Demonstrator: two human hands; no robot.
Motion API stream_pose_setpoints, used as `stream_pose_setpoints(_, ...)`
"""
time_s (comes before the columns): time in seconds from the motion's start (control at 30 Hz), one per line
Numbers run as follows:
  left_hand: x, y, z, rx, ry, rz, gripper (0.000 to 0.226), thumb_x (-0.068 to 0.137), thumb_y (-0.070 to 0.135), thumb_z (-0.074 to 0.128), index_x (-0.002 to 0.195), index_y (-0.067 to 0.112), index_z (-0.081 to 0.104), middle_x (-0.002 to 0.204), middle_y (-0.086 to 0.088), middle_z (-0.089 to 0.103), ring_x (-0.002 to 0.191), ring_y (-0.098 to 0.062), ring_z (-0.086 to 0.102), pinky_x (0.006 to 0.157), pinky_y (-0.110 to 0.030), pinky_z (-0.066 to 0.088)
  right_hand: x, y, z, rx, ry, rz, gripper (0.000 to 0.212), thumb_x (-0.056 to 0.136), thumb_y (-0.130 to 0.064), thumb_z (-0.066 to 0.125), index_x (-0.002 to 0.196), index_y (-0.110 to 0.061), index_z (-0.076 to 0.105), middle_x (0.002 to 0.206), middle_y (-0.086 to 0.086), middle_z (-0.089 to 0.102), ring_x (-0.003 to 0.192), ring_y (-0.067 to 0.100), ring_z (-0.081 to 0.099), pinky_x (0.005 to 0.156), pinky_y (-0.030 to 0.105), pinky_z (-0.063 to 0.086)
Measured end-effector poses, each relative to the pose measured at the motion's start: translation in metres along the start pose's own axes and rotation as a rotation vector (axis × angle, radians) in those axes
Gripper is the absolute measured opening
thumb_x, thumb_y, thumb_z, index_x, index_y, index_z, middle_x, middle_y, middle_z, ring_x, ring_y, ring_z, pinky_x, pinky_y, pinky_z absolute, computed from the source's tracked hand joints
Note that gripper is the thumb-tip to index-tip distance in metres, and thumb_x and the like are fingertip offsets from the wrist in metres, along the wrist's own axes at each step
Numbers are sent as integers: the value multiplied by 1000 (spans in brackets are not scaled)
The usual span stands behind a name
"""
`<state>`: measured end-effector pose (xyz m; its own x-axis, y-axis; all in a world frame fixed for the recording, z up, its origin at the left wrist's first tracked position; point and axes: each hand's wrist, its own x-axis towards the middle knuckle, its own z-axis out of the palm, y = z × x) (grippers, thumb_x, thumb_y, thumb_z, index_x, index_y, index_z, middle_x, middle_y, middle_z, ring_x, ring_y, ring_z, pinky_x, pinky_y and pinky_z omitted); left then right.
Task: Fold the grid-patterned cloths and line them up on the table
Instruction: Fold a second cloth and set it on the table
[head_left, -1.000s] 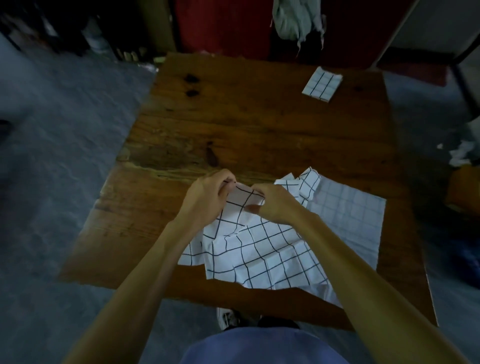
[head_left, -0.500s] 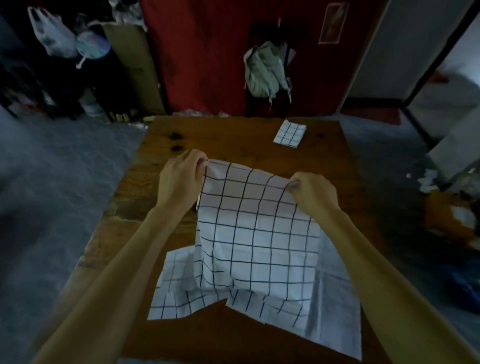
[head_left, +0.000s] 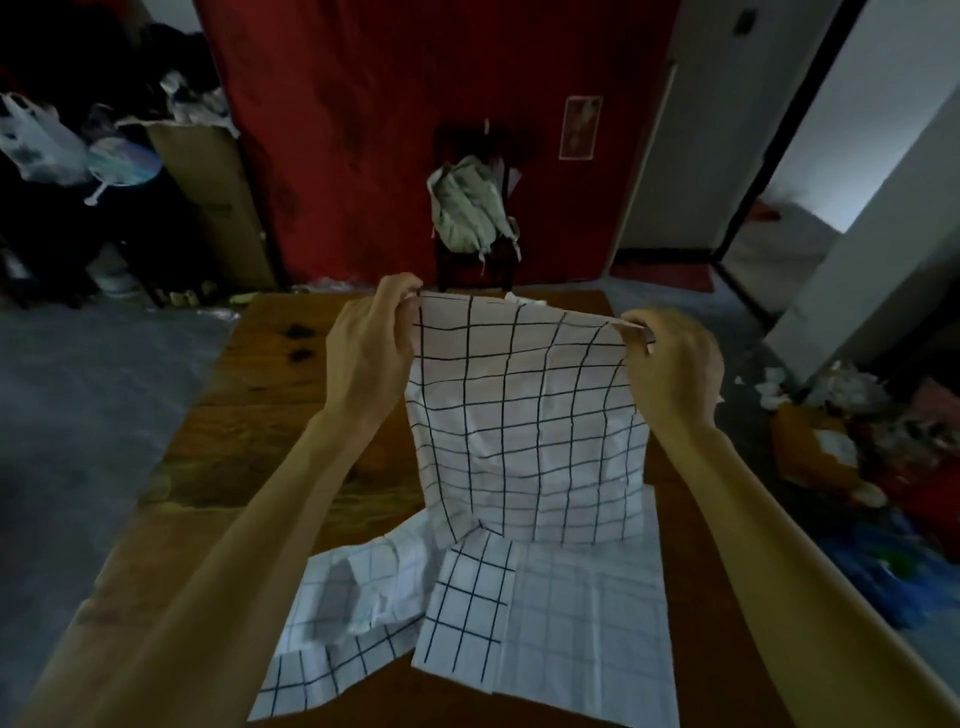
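Both hands (left hand (head_left: 370, 340), right hand (head_left: 671, 366)) pinch the grid cloth's (head_left: 524, 426) top corners.

Bare wooden table (head_left: 270, 395) left of the arms, raised grid cloth (head_left: 524, 426) blocking the far side, loose cloths (head_left: 467, 623) covering the near side

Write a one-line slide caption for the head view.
Both hands, left hand and right hand, pinch the top corners of a grid-patterned cloth above the table.

Grid cloth (head_left: 524, 415) aloft between left hand (head_left: 371, 343) and right hand (head_left: 675, 364), above wooden table (head_left: 249, 415).
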<state>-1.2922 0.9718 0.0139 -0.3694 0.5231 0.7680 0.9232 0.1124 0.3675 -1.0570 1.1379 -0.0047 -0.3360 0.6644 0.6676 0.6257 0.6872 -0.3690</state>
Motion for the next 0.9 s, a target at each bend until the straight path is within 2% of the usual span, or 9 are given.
stream_pose_setpoints(0.1, -15, 2, 3, -22, -50, 65, 28, 95, 15, 53, 121, 7, 61, 99, -7, 71, 82, -20, 65, 73, -24, 41, -29, 4, -19, -59, -2, 22, 14, 92, -20, 63, 102, -12, 68, 94, 7, 70, 88, 22, 64, 81, 30, 42)
stream_pose_setpoints(0.2, -42, 2, 9, -112, -130, 99, 26, 94, 19, 52, 112, 7, 66, 104, -7, 71, 91, -21, 67, 80, -28, 47, -65, 7, -38, -139, -16, 37, 15, 88, -10, 66, 101, -7, 70, 96, 12, 71, 89, 28, 66, 81, 32, 42)
stream_pose_setpoints(0.27, -64, 7, 11, -191, -187, 93, 28, 96, 24, 48, 105, 6, 67, 99, -7, 71, 87, -19, 66, 75, -27, 49, -89, 11, -49, -177, -35, 34, 17, 89, -16, 62, 100, -7, 70, 95, 13, 71, 88, 29, 66, 83, 33, 43)
stream_pose_setpoints(0.37, -96, 17, 10, -242, -243, 74, 27, 97, 23, 44, 100, 4, 64, 88, -7, 68, 72, -13, 58, 62, -15, 37, -122, 21, -60, -198, -119, 18, 22, 89, -25, 60, 98, -9, 71, 94, 11, 72, 88, 27, 66, 84, 37, 48)
stream_pose_setpoints(0.47, -124, 22, 2, -219, -278, 43, 25, 95, 20, 44, 100, 3, 62, 84, -7, 67, 69, -14, 57, 61, -19, 38, -153, 34, -65, -195, -159, 30, 14, 85, -18, 71, 97, -10, 72, 93, 9, 72, 86, 26, 67, 86, 36, 47)
stream_pose_setpoints(0.6, -153, 38, -20, -152, -302, 7, 17, 91, 13, 49, 95, 5, 62, 88, -8, 66, 76, -20, 61, 64, -27, 48, -186, 50, -77, -196, -206, 68, 19, 83, -12, 71, 102, -8, 73, 98, 12, 71, 89, 29, 65, 87, 37, 45)
stream_pose_setpoints(0.7, -177, 60, -37, -89, -325, 14, 17, 89, 15, 49, 90, 4, 63, 87, -9, 66, 75, -22, 61, 59, -33, 51, -208, 59, -92, -137, -228, 55, 18, 82, -9, 72, 100, -6, 72, 98, 14, 69, 90, 30, 63, 87, 39, 45)
stream_pose_setpoints(0.8, -206, 86, -55, -63, -345, -10, 22, 88, 17, 46, 88, 3, 63, 85, -9, 66, 74, -22, 60, 59, -33, 51, -234, 69, -111, -67, -266, 53, 22, 81, -7, 72, 102, -8, 71, 103, 12, 67, 95, 29, 62, 90, 38, 43)
stream_pose_setpoints(0.9, -237, 115, -71, -53, -378, -43, 18, 85, 14, 48, 84, 5, 63, 81, -8, 65, 73, -21, 60, 59, -32, 52, -259, 80, -131, -11, -267, 49, 22, 80, -5, 74, 101, -8, 71, 102, 12, 68, 94, 30, 63, 90, 39, 44)
